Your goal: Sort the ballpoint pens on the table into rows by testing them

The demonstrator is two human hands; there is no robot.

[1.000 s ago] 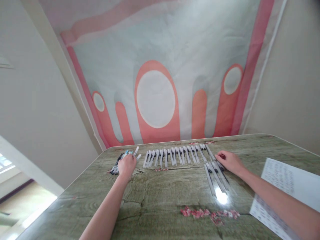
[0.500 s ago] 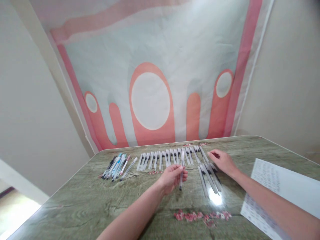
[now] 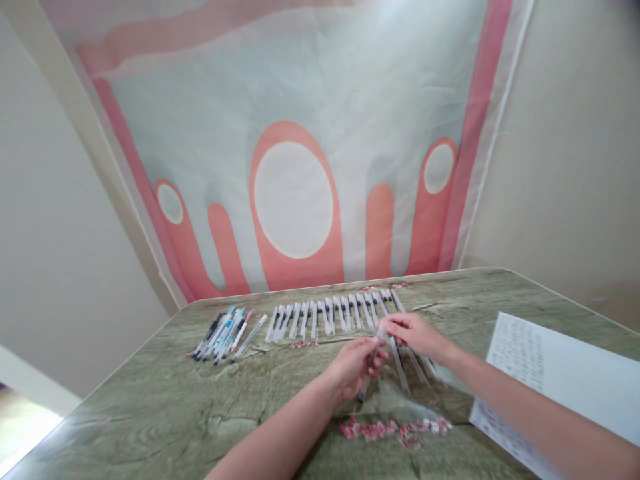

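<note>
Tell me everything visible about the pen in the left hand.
The pen looks like slim, translucent plastic, pale along the barrel with a dark lower end. It slants, dark end nearer the viewer, gripped by the left hand; the right hand appears to pinch its upper end. Finer markings are too small to read.

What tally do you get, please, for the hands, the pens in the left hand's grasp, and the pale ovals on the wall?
Hands: 2 (left hand, right hand)
Pen in left-hand grasp: 1
Pale ovals: 3
Total: 6
</note>
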